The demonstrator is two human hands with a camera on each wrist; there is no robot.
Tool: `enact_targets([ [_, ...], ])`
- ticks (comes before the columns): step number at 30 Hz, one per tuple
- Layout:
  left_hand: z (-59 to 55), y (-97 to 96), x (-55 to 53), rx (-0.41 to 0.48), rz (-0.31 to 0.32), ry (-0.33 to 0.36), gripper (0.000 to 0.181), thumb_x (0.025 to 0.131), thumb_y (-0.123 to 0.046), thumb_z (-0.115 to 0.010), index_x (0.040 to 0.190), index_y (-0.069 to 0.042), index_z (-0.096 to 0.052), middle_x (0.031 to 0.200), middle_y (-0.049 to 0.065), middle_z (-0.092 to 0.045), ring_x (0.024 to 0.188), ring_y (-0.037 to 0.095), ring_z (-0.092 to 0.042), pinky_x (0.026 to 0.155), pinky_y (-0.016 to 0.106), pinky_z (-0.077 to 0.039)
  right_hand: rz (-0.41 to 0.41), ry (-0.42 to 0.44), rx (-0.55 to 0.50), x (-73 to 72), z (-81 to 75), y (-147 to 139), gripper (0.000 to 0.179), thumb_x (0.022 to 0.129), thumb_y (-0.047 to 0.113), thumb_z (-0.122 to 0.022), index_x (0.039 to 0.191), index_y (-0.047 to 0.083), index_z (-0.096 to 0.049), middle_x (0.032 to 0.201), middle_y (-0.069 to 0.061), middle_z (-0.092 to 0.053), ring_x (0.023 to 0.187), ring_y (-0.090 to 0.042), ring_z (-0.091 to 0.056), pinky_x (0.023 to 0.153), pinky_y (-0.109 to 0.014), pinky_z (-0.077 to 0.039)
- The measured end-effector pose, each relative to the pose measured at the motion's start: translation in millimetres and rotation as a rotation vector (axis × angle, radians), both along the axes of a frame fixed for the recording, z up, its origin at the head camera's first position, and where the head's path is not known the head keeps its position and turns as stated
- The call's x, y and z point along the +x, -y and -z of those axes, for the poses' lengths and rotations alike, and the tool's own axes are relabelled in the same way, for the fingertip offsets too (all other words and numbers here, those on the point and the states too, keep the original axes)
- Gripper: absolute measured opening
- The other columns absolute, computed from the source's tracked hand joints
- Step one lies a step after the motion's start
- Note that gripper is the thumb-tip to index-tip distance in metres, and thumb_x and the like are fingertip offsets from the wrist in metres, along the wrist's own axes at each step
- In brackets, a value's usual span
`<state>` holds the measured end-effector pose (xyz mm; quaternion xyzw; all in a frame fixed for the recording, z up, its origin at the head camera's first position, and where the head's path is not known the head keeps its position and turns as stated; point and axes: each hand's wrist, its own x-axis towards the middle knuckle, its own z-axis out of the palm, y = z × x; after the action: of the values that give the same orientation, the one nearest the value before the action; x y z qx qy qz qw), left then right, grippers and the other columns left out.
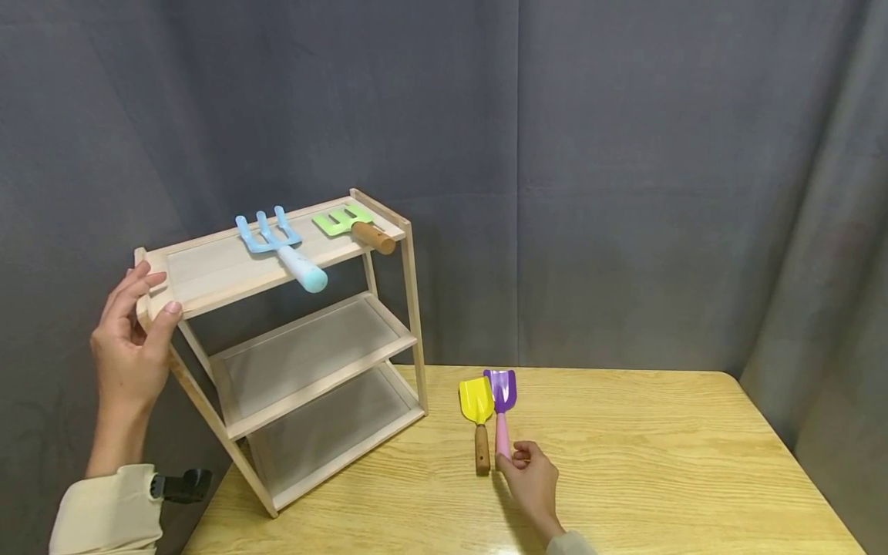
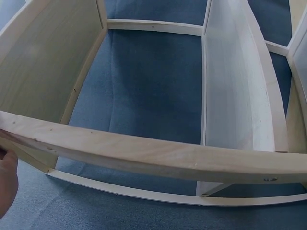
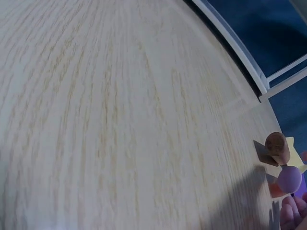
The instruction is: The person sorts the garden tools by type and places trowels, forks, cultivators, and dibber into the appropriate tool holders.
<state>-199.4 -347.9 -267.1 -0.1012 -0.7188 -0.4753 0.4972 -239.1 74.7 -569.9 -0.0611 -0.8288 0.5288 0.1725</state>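
With its thumb at the front edge and fingers over the end, my left hand (image 1: 132, 339) grips the top left corner of a three-tier wooden shelf (image 1: 326, 397). The left wrist view shows the shelf's side post (image 2: 144, 155) close up, with part of the hand at the left edge. My right hand (image 1: 533, 479) pinches the pink handle of a purple toy shovel (image 1: 502, 393); the handle's round end (image 3: 289, 179) shows in the right wrist view. Just left of it is a yellow toy shovel (image 1: 476, 401) with a brown wooden handle (image 3: 278, 147).
On the top tier lie a blue toy rake (image 1: 298, 266) and a green toy rake (image 1: 375, 237), their handles jutting over the front edge. The shelf stands at the left of a wooden table (image 1: 659, 462). Grey curtains (image 1: 624, 177) hang behind.
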Motion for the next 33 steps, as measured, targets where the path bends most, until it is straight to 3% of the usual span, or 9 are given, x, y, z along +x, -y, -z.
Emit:
enact_targets([
  [8,-6.2,-10.2,7.4,0.000,0.015,-0.011,0.036,0.083,0.002,-0.059,0.117,0.016,-0.059,0.136,0.016,-0.053,0.136,0.027,-0.037,0.111,0.030,-0.027,-0.016,0.020,0.029,-2.9,3.4,0,0.033,0.073,0.010,-0.081,0.095,-0.008,-0.065,0.076,-0.007,-0.065,0.069,-0.018,-0.062,0.058,-0.026,-0.052],
  [19,-0.6,-3.7,1.7,-0.003,0.005,0.008,0.037,0.084,0.002,-0.059,0.118,0.015,-0.058,0.138,0.015,-0.051,0.136,0.026,-0.036,0.110,0.030,-0.027,0.006,0.018,0.074,-5.5,6.8,0,0.035,0.072,0.014,-0.083,0.093,-0.007,-0.065,0.068,-0.006,-0.068,0.060,-0.016,-0.063,0.057,-0.033,-0.051],
  [27,-3.5,-8.0,5.9,-0.001,0.016,-0.007,0.037,0.083,0.002,-0.059,0.117,0.016,-0.058,0.137,0.015,-0.052,0.135,0.026,-0.037,0.111,0.031,-0.027,0.016,0.043,0.069,-7.9,5.5,-2,0.032,0.072,0.013,-0.081,0.094,-0.006,-0.067,0.068,-0.006,-0.069,0.059,-0.015,-0.063,0.056,-0.031,-0.050],
  [33,-2.0,-5.6,3.3,0.007,0.031,-0.021,0.037,0.083,0.002,-0.059,0.117,0.016,-0.059,0.137,0.016,-0.052,0.136,0.026,-0.036,0.111,0.031,-0.026,0.020,0.050,0.020,-11.1,1.6,-5,0.030,0.073,0.010,-0.080,0.093,-0.007,-0.066,0.069,-0.007,-0.068,0.058,-0.014,-0.062,0.050,-0.025,-0.047],
])
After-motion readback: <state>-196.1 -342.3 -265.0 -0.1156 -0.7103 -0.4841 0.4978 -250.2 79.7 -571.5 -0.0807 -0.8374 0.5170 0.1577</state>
